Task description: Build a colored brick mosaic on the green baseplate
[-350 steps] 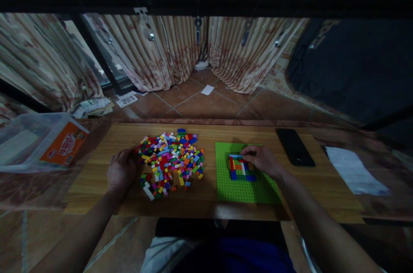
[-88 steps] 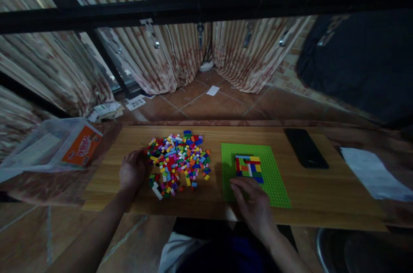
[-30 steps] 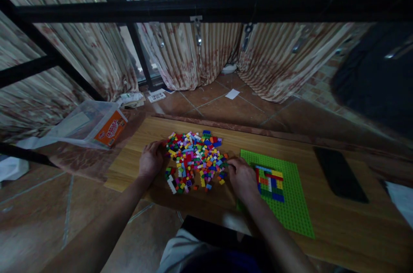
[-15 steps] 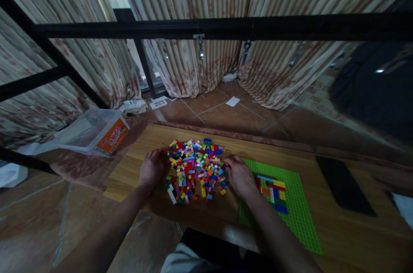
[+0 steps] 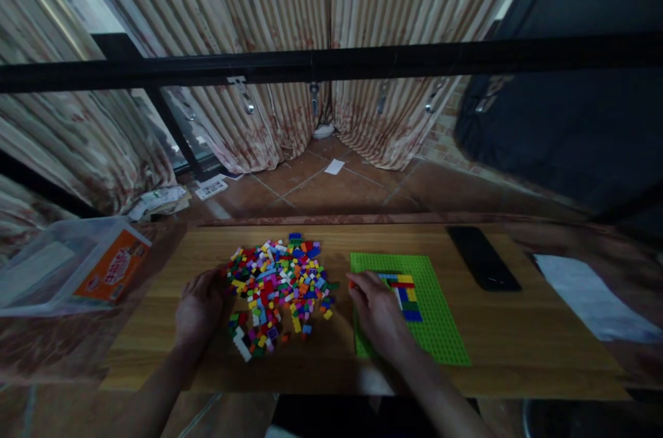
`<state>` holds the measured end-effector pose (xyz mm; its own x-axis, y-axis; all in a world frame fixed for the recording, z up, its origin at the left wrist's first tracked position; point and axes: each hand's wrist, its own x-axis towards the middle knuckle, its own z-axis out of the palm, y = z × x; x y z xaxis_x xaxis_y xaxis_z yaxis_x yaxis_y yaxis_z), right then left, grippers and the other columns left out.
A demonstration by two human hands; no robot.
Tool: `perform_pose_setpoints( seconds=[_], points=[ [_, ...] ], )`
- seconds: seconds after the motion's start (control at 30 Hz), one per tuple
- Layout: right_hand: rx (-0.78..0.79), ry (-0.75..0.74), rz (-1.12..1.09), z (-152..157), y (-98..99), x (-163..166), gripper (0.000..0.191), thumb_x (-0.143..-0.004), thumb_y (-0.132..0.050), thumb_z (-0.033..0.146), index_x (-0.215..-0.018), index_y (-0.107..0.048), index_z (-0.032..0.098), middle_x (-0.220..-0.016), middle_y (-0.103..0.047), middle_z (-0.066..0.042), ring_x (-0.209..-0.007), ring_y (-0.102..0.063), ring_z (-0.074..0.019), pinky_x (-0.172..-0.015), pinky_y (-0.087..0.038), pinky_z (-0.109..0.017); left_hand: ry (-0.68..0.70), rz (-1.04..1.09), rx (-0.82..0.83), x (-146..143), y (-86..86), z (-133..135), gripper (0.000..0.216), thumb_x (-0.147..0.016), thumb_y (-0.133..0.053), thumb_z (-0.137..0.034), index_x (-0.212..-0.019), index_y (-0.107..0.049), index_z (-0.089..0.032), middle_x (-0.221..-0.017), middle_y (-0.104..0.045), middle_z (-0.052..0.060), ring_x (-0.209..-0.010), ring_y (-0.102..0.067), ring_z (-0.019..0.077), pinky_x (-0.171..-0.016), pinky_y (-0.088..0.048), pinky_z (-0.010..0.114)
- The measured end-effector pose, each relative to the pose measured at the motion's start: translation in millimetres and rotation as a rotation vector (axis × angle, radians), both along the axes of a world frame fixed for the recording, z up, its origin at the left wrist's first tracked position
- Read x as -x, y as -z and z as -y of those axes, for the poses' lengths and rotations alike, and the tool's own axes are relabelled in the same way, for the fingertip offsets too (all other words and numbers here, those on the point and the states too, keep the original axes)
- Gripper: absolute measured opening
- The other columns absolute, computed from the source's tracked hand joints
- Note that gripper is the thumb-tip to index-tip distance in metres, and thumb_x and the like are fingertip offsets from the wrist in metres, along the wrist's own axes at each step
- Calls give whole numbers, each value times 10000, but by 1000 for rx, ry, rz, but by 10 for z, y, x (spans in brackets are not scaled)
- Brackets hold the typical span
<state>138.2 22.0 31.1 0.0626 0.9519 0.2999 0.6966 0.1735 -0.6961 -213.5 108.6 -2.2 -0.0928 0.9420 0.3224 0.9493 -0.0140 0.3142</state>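
Observation:
A heap of small toy building bricks (image 5: 280, 275) in many colours lies spread on the wooden table. My left hand (image 5: 199, 310) rests at its left edge, fingers loosely bent, tips against the outermost bricks; no grip shows. Between the thumb and fingers of my right hand (image 5: 378, 307) is a small orange-red brick (image 5: 351, 284). That hand hovers over the left part of a green baseplate (image 5: 440, 334). On the plate sits a flat patch of joined bricks (image 5: 409, 296) in yellow, red, blue and green, its left part hidden by my right hand.
A black phone (image 5: 481, 258) lies on the wooden table (image 5: 321, 372) right of the baseplate. White paper (image 5: 595, 296) is at the right end. A clear plastic box (image 5: 108, 265) with an orange label stands beyond the left end. A dark rail (image 5: 331, 68) crosses before the curtains.
My right hand has moved from the heap's right edge over the baseplate with the orange-red brick. The left hand stays by the heap. The view has turned right.

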Motion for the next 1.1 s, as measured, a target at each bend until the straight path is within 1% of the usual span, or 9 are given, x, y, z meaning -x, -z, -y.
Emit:
perform_pose_setpoints(
  seconds=[0.1,0.17,0.27,0.33,0.5,0.67,0.77,0.9,1.1],
  points=[
    [-44,64,-49,180,16,-293,269,-936,-447,214,-1099,-661,232,-1037,-690,-68,-954,-661,-199,-850,-530,-354,6,-5,9,11,4,-8,368,-862,-379,-210,-1111,-651,-216,-1101,-688,102,-1037,-614,280,-885,-510,401],
    [-41,124,-57,252,32,-496,254,-932,-463,243,-1080,-669,237,-1044,-700,-67,-963,-666,-206,-859,-534,-369,6,-4,15,19,11,-15,373,-860,-377,-213,-1116,-647,-209,-1105,-686,107,-1035,-613,284,-888,-509,405],
    [-8,203,-43,291,64,-721,236,-920,-485,280,-1039,-679,218,-1042,-707,-80,-932,-675,-217,-833,-539,-381,2,-8,15,20,15,-20,381,-848,-376,-204,-1114,-648,-192,-1111,-682,120,-1036,-609,294,-898,-507,423],
    [8,228,-36,281,85,-792,239,-917,-488,293,-1036,-678,209,-1041,-706,-85,-926,-668,-222,-836,-533,-396,-5,-13,19,8,5,-18,387,-844,-377,-201,-1117,-650,-186,-1117,-680,126,-1036,-608,303,-901,-506,439],
    [-39,200,-19,186,131,-783,205,-895,-535,282,-996,-707,235,-1061,-691,-74,-1045,-591,-238,-949,-466,-456,-15,-10,40,-33,-49,-1,393,-856,-369,-199,-1127,-652,-180,-1114,-683,133,-1037,-607,313,-889,-509,455],
    [-22,243,-63,117,240,-767,179,-863,-592,285,-952,-746,266,-1174,-636,-79,-1146,-515,-249,-1010,-399,-496,-6,-18,25,-20,-45,0,365,-848,-396,-191,-1106,-655,-203,-1096,-686,104,-1021,-618,279,-866,-517,405],
    [13,268,-118,97,307,-782,166,-839,-620,297,-931,-758,281,-1195,-623,-75,-1156,-505,-255,-1013,-386,-509,-11,-16,35,-25,-46,1,362,-862,-402,-205,-1121,-654,-189,-1104,-682,111,-1031,-615,279,-868,-516,397],
    [34,287,-158,70,360,-803,166,-825,-633,325,-920,-767,300,-1173,-637,-68,-1156,-509,-265,-1005,-384,-517,-44,-18,66,-69,-86,9,369,-879,-397,-206,-1136,-657,-154,-1116,-679,132,-1050,-608,290,-886,-509,408],
    [58,258,-198,58,422,-828,179,-829,-631,369,-929,-767,311,-1175,-643,-73,-1134,-534,-271,-985,-411,-527,-34,-9,71,-83,-99,5,375,-883,-387,-210,-1131,-663,-157,-1125,-681,128,-1049,-609,293,-909,-504,417]
  ],
)
